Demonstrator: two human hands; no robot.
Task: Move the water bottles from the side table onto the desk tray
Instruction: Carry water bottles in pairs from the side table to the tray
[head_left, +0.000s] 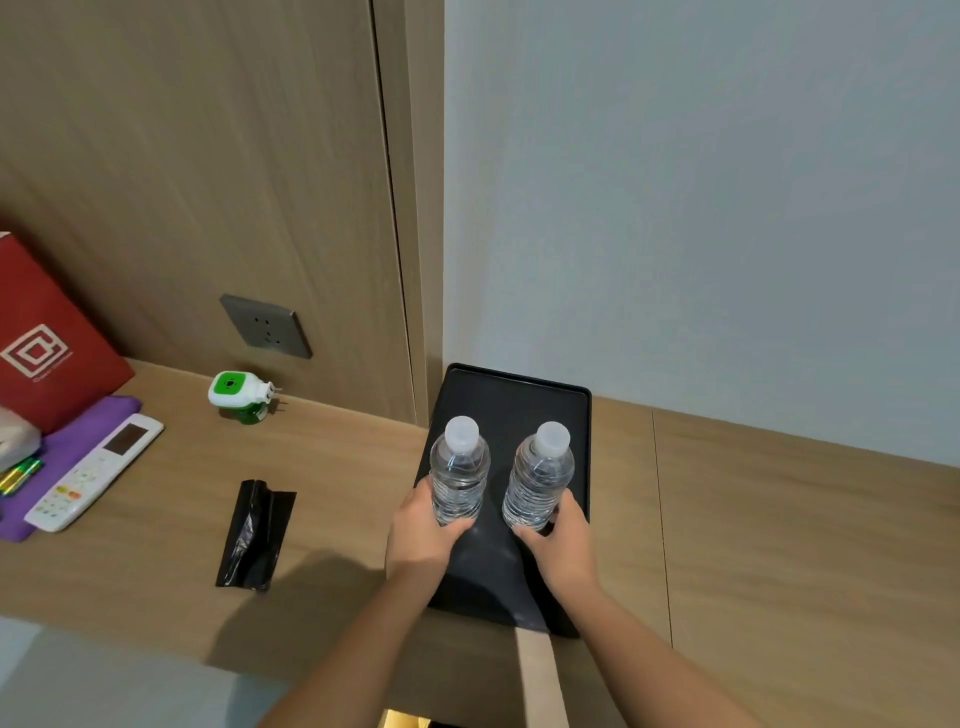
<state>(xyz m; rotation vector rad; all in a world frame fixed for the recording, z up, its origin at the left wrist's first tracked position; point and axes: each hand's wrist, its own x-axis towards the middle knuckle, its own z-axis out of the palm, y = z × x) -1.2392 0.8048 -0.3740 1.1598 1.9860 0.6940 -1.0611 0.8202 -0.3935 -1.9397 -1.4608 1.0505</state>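
Note:
Two clear water bottles with white caps stand upright, side by side, over the black desk tray (519, 395). My left hand (421, 535) grips the lower part of the left bottle (460, 467). My right hand (558, 535) grips the lower part of the right bottle (540, 475). The bottoms of both bottles are hidden behind my fingers, so contact with the tray cannot be told. The tray lies on the wooden desk (779, 519), against the wall.
On the desk to the left lie a folded black plastic bag (254, 535), a green-and-white plug-in device (241, 392), a white remote control (96, 470) on a purple cloth, and a red paper bag (47, 338). A wall socket (266, 326) sits above.

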